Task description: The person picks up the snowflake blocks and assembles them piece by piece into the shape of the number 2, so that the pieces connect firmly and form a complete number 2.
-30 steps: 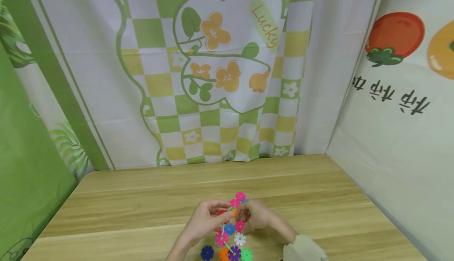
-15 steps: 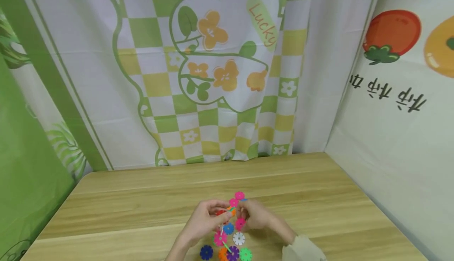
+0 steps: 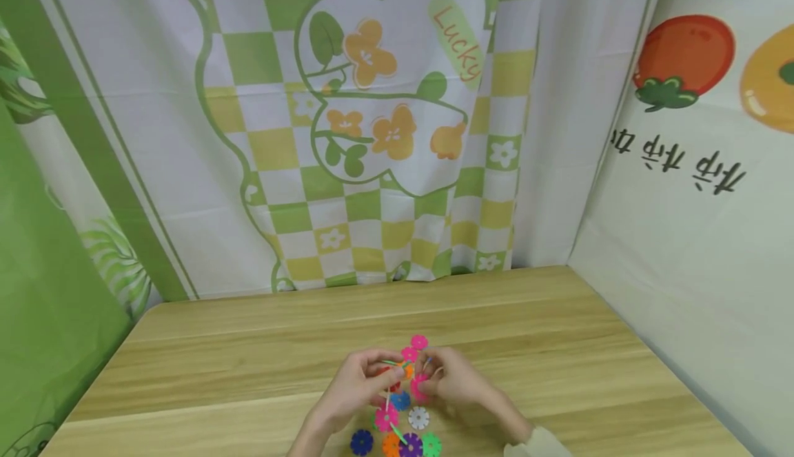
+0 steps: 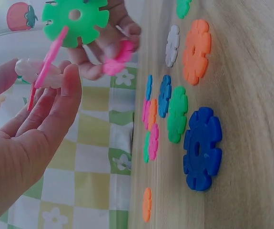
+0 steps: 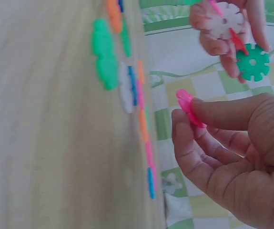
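Observation:
My left hand (image 3: 356,384) holds a chain of notched plastic snowflake discs by its white disc (image 5: 225,20). Joined to that are a pink disc (image 4: 48,59) and a red disc (image 5: 238,43). A light green disc (image 4: 91,21) sits past the pink one, and a darker green disc (image 5: 253,62) beyond the red. In the head view a purple disc (image 3: 411,447) overlaps the chain's near end. Just to the right, my right hand (image 3: 459,378) pinches a separate pink disc (image 5: 190,107) between thumb and fingers, apart from the chain.
Loose discs lie on the wooden table (image 3: 217,360) below and around both hands, including a dark blue disc (image 4: 202,149), an orange disc (image 4: 197,51) and a white disc (image 3: 418,418). Patterned cloth (image 3: 372,236) hangs behind the table's far edge.
My right hand has turned slightly and its fingers have spread, with the pink disc at its fingertips shifted a little upward in the head view. The left hand has barely moved.

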{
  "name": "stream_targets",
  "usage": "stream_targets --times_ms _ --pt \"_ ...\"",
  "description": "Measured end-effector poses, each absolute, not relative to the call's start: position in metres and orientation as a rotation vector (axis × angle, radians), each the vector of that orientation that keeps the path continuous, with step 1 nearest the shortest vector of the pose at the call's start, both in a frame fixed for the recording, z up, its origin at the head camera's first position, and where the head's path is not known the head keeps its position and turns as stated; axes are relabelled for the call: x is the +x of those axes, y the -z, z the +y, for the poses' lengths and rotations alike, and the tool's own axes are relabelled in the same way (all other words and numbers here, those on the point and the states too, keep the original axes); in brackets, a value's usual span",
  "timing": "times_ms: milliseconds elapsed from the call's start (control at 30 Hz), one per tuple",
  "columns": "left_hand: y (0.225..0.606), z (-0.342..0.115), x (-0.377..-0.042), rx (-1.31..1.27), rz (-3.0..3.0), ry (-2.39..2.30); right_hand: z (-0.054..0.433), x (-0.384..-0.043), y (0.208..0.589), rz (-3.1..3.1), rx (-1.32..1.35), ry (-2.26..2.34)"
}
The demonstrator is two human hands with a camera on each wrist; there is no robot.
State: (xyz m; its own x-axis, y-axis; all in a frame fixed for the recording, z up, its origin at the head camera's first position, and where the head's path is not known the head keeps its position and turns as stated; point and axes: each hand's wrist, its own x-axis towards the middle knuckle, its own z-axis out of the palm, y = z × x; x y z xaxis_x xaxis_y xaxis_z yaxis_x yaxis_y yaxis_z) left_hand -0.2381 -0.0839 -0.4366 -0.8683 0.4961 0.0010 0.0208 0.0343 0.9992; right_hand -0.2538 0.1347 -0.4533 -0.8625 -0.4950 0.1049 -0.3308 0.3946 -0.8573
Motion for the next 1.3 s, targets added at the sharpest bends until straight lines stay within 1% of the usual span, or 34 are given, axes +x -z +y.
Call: stream_targets --times_ms 267,467,833,1300 --pt "0.434 -0.085 -0.238 0.506 1.995 -1.887 0.141 -0.253 0.437 2.296 -0.674 1.741" --pt "0.434 -0.086 -0.238 0.500 2.018 -1.873 0.143 -0.253 0.428 2.252 -0.605 1.837" --pt "0.436 -0.084 -0.239 0.523 2.073 -1.836 0.141 -0.254 0.421 2.196 -0.610 1.862" --pt "0.439 -0.084 -0.240 0.531 2.049 -1.827 0.143 -0.255 0.422 2.249 -0.725 1.791"
